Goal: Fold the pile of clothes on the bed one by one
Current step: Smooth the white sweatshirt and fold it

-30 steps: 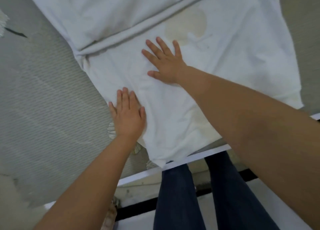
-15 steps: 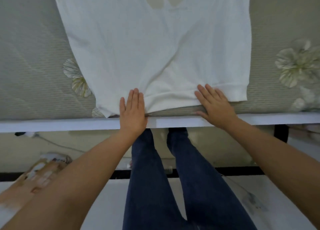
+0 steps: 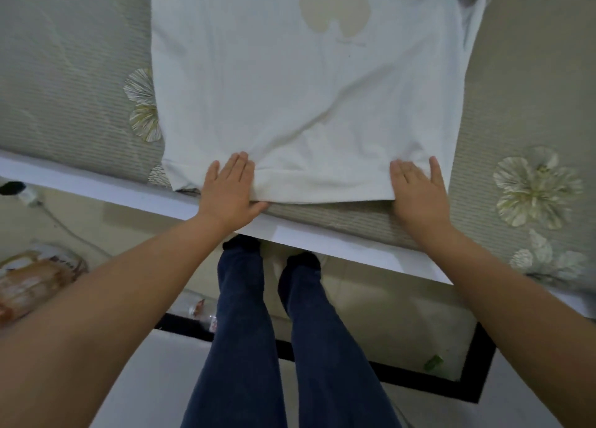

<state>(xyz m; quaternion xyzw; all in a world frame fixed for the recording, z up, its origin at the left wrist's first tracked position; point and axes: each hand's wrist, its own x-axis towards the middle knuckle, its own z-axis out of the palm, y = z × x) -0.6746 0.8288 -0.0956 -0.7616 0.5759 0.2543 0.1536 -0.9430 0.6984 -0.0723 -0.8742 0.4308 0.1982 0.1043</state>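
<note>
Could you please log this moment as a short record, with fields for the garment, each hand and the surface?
garment: white shirt, spread flat, hem toward the person, pale print near the top
left hand: left hand, fingers straight, pressing the hem left of centre
right hand: right hand, fingers straight, pressing the hem's right corner
surface: grey bed cover with flower pattern
fold state: body not yet folded

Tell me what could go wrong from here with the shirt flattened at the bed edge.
The white shirt has its hem close to the bed edge, so a pull toward the body could drag it off. A crease still runs up from between the left hand and right hand; folding now may lock it in.
</note>
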